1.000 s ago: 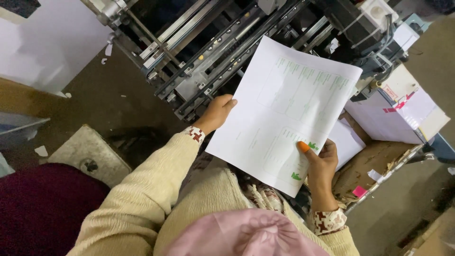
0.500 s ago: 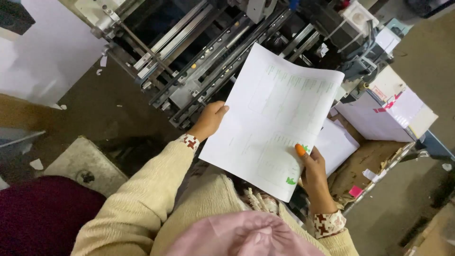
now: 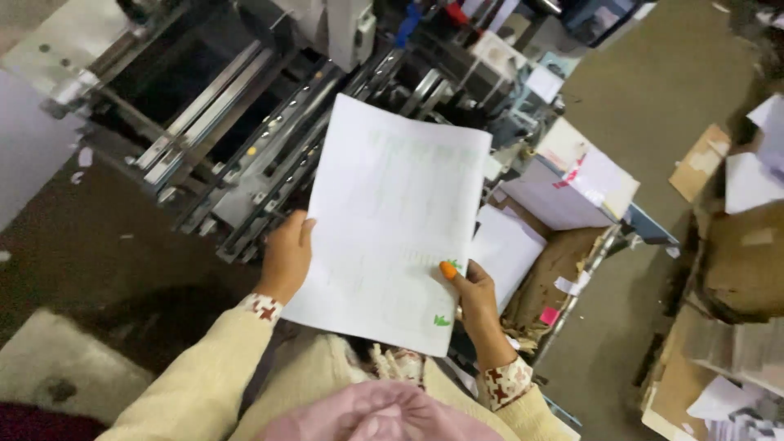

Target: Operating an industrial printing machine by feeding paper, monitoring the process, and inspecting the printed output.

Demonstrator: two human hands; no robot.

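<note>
- Workshop floor (image 3: 653, 106), dull grey-brown and littered with paper scraps, spreads behind and to the right of the large white sheet (image 3: 390, 220), which serves as the landmark.
- Behind the sheet's top and left edges stands a dark machine (image 3: 237, 122) with bright metal rails and rollers running diagonally.
- Left hand (image 3: 286, 260) clasps the sheet's left edge, the thumb on the front face near the lower left and the rest of the fingers hidden behind the paper.
- Right hand (image 3: 474, 298) pinches the sheet's lower right edge, the thumb with an orange nail pressed on the front just above a small green mark; the other fingers are behind the paper.
- The sheet is held up in the air between both hands, tilted slightly, its faint pale-green print hard to make out.
- Cream sleeves (image 3: 204, 376) with red-and-white patterned cuffs reach up to the sheet from below.
- Just right of the sheet lies a stack of white paper (image 3: 506, 249) in an open brown cardboard box (image 3: 563, 269), with a small pink tag (image 3: 550, 315) near the box's lower corner.
- Above and right of that sits a white bundle (image 3: 572, 192) wrapped with a red-striped label.
- Far right of the sheet are torn cardboard cartons (image 3: 735, 261) and loose white sheets.
</note>
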